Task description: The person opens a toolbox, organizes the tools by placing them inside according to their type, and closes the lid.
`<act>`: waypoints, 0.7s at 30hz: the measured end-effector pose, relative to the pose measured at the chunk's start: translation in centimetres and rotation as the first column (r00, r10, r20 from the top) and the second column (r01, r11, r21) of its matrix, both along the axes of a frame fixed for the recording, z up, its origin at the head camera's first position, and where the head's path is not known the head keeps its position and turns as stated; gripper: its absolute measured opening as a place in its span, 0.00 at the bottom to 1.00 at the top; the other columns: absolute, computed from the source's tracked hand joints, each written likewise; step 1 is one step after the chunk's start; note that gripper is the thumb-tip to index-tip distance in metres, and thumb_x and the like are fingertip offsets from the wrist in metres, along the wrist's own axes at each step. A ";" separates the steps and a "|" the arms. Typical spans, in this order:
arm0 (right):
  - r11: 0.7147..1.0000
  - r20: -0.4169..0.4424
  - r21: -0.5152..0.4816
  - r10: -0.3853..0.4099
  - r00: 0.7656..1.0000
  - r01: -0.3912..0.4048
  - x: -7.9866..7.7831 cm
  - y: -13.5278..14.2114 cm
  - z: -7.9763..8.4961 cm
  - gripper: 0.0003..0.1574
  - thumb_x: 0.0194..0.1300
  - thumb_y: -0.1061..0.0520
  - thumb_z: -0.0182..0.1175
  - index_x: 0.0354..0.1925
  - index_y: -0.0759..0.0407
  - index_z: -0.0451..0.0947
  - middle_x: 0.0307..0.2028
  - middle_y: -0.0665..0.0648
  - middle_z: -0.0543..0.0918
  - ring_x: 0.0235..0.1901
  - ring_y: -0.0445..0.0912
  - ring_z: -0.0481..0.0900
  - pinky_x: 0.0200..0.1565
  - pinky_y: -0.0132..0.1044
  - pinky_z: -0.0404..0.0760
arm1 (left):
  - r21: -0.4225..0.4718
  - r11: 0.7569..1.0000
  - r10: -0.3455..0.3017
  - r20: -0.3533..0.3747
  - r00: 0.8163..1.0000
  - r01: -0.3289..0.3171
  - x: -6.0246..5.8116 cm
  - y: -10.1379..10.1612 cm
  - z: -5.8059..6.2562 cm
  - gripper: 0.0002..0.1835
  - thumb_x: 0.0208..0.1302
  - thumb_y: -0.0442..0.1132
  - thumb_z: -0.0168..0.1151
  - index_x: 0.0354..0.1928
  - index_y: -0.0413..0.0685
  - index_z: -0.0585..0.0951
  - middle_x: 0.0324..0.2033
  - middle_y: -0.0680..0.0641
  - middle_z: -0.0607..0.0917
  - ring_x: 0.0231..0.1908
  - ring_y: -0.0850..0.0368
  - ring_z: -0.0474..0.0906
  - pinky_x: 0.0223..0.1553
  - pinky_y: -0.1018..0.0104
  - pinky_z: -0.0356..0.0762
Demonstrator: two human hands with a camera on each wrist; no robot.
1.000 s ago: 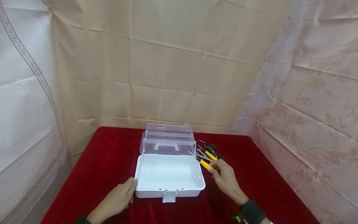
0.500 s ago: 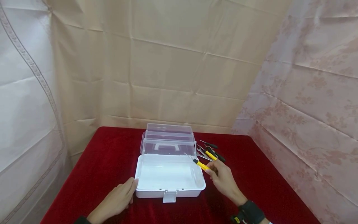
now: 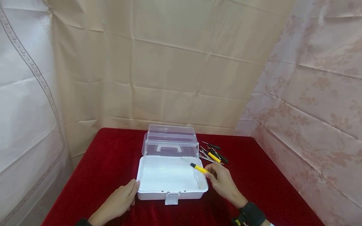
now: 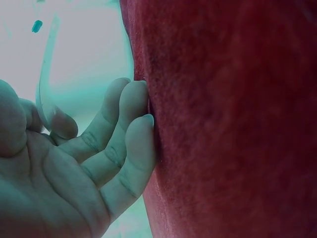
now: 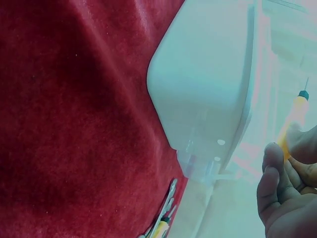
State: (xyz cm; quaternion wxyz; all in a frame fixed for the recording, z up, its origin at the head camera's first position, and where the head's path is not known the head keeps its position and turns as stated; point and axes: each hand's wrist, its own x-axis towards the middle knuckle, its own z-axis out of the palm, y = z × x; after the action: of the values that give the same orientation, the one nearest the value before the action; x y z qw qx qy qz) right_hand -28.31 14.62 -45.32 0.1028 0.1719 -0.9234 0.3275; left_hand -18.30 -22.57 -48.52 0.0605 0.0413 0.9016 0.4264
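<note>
In the head view, a white toolbox (image 3: 173, 196) lies with its clear lid (image 3: 171, 141) folded back. My left hand (image 3: 118, 199) holds its left front corner, and the left wrist view shows the rim between fingers while several fingertips (image 4: 136, 99) rest low against the side. Over the box's right part, my right hand (image 3: 223, 182) pinches the end of a yellow-and-black screwdriver (image 3: 199, 168). Its metal shaft points left and away, above the white interior. The right wrist view shows the thumb and fingers round the yellow handle (image 5: 292, 114).
Right of the lid lie a second yellow-handled screwdriver (image 3: 214, 157), a black-handled screwdriver (image 3: 212, 145), metal wrenches (image 3: 206, 158) and other dark-handled tools. A red cloth (image 3: 254, 175) covers the table. A beige curtain (image 3: 169, 78) hangs behind it, with patterned cloth at the right.
My right hand has moved left with the screwdriver, from beside the right rim to over the box. The left hand has stayed at the corner.
</note>
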 end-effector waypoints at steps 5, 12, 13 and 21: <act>0.999 -0.013 0.016 0.034 0.999 -0.033 0.2 -0.4 -0.1 0.10 0.63 0.64 0.73 0.40 0.52 0.84 0.31 0.46 0.77 0.29 0.43 0.73 0.32 0.32 0.78 | -0.005 1.000 -0.004 -0.004 1.000 0.004 0.0 -0.1 0.0 0.24 0.82 0.60 0.39 0.38 0.49 0.71 0.19 0.50 0.76 0.17 0.54 0.72 0.21 0.66 0.69; 0.996 -0.014 0.032 0.086 0.996 -0.086 0.3 -0.7 -0.2 0.10 0.63 0.62 0.73 0.40 0.51 0.84 0.31 0.44 0.77 0.28 0.42 0.74 0.31 0.31 0.79 | 0.000 1.000 -0.012 -0.005 1.000 0.012 0.0 -0.1 -0.1 0.24 0.82 0.60 0.39 0.38 0.49 0.71 0.18 0.50 0.76 0.16 0.54 0.72 0.20 0.66 0.69; 0.995 -0.010 0.033 0.097 0.995 -0.097 0.2 -0.7 -0.3 0.10 0.63 0.62 0.73 0.40 0.51 0.84 0.31 0.44 0.77 0.28 0.42 0.74 0.31 0.31 0.79 | -0.001 1.000 -0.014 -0.004 1.000 0.014 0.0 -0.1 -0.1 0.24 0.82 0.59 0.40 0.38 0.48 0.71 0.18 0.50 0.76 0.16 0.54 0.72 0.20 0.66 0.69; 0.985 0.008 0.047 0.168 0.986 -0.168 0.0 -0.9 -0.5 0.11 0.63 0.63 0.73 0.40 0.50 0.84 0.33 0.44 0.77 0.28 0.41 0.74 0.32 0.31 0.80 | -0.001 1.000 -0.010 -0.007 1.000 0.010 -0.1 -0.1 -0.1 0.23 0.83 0.59 0.39 0.38 0.49 0.72 0.18 0.51 0.76 0.16 0.54 0.72 0.21 0.65 0.69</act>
State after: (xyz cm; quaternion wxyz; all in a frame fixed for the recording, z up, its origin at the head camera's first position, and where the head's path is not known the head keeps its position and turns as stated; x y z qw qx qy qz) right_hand -28.30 13.70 -45.78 0.0691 0.2509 -0.9133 0.3133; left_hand -18.36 -22.66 -48.59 0.0592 0.0472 0.9018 0.4255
